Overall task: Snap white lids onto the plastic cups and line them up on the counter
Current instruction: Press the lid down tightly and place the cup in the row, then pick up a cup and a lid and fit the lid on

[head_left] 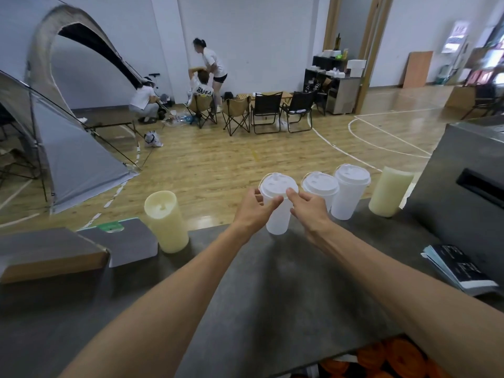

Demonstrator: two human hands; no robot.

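Two hands, left hand (255, 207) and right hand (308, 207), fingers curled, pinch the lid (275, 185) on the third cup (278, 218); next, press its rim down.

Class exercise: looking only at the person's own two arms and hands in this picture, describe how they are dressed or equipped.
Both forearms are bare right up to the bottom edge of the picture, with no sleeve in view. The left hand and right hand wear no gloves. No watch, bracelet or ring is visible on wrists or fingers.
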